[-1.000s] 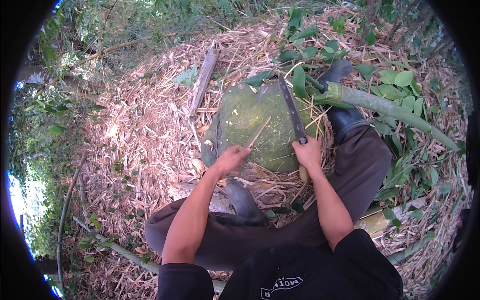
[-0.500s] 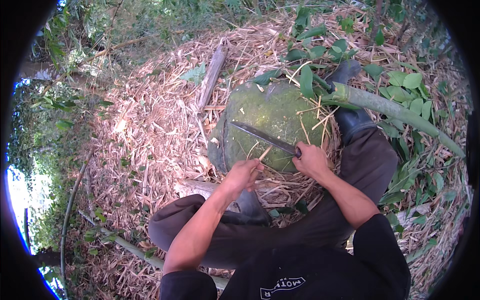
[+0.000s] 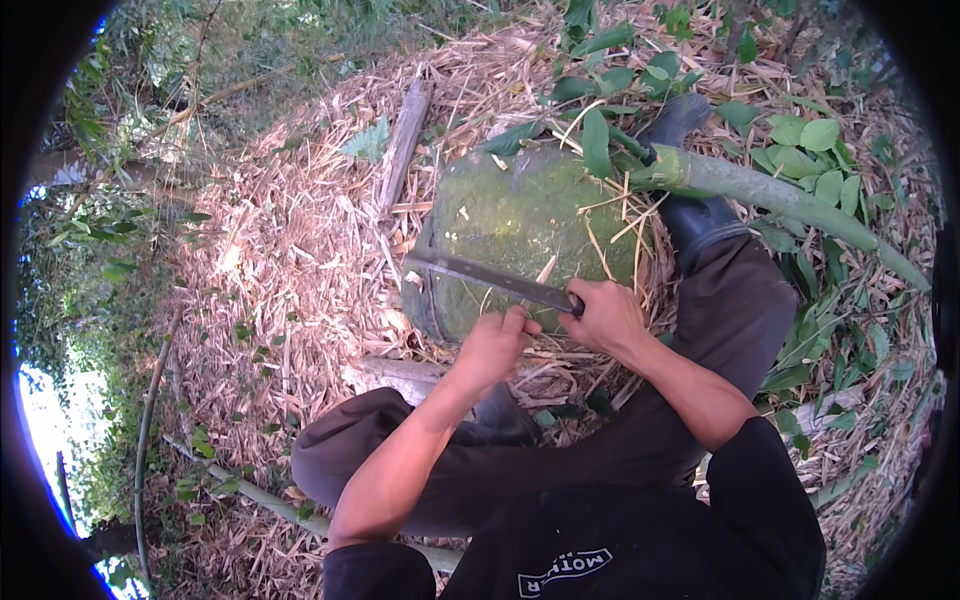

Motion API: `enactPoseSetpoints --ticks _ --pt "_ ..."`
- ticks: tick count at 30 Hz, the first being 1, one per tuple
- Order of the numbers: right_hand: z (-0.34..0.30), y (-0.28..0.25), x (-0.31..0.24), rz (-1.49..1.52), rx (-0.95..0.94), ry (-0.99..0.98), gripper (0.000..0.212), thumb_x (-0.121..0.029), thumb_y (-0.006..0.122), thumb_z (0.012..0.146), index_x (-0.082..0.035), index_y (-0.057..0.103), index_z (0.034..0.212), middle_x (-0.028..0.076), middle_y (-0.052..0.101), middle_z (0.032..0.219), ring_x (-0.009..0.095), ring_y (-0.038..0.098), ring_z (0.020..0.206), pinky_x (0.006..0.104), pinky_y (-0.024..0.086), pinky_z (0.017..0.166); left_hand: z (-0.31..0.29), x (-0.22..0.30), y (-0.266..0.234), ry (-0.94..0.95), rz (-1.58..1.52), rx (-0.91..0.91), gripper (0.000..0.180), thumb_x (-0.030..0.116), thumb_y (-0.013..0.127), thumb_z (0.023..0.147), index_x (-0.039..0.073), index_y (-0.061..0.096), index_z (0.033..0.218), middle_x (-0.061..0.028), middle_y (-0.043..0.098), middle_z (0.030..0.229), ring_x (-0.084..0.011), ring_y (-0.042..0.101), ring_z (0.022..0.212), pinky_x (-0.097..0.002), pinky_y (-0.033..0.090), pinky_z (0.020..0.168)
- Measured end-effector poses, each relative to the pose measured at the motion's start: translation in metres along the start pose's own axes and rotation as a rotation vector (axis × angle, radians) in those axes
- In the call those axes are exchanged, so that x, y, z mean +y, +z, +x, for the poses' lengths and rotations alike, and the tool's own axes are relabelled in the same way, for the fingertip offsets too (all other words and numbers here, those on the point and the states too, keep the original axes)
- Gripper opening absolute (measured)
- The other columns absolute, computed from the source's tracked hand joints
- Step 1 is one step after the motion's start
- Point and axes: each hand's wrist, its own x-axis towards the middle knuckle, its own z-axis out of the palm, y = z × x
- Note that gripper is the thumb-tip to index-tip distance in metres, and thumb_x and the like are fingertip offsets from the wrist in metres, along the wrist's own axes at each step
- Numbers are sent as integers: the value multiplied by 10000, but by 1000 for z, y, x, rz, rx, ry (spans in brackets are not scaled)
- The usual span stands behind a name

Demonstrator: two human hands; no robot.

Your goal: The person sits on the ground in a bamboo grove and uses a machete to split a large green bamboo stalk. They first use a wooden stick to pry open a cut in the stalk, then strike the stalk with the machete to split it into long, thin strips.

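At the bottom of the frame sit the person's dark trousers (image 3: 640, 450). Just above, near the centre, the left hand (image 3: 495, 345) has its fingers pinched on a thin pale sliver (image 3: 546, 272). The right hand (image 3: 608, 315) beside it has its fingers closed around the handle of a long knife (image 3: 485, 274), whose blade lies across a mossy green stone (image 3: 520, 225). Beyond, at upper right, a green stalk (image 3: 780, 195) crosses dry straw (image 3: 300, 250).
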Motion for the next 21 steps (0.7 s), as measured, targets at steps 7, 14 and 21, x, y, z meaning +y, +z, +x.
enactPoseSetpoints --ticks 7,14,21 --pt "7 10 18 -13 75 33 219 -248 742 778 -68 658 872 167 690 717 404 691 676 511 557 654 -2 7 2 55 148 47 480 359 404 1107 -33 659 998 26 447 585 -110 407 423 -298 375 398" --pt "16 13 33 -79 40 94 277 -292 740 787 -65 668 930 186 718 788 429 707 746 524 578 715 5 -14 6 243 384 86 486 342 402 1096 -42 687 1007 -32 543 623 -150 491 440 -332 417 424" --pt "8 7 33 -49 -1 86 274 -287 735 792 -50 682 919 210 717 781 429 712 760 531 578 738 0 -11 7 239 426 93 511 352 411 1086 -49 714 995 -94 601 653 -202 566 479 -369 483 494"
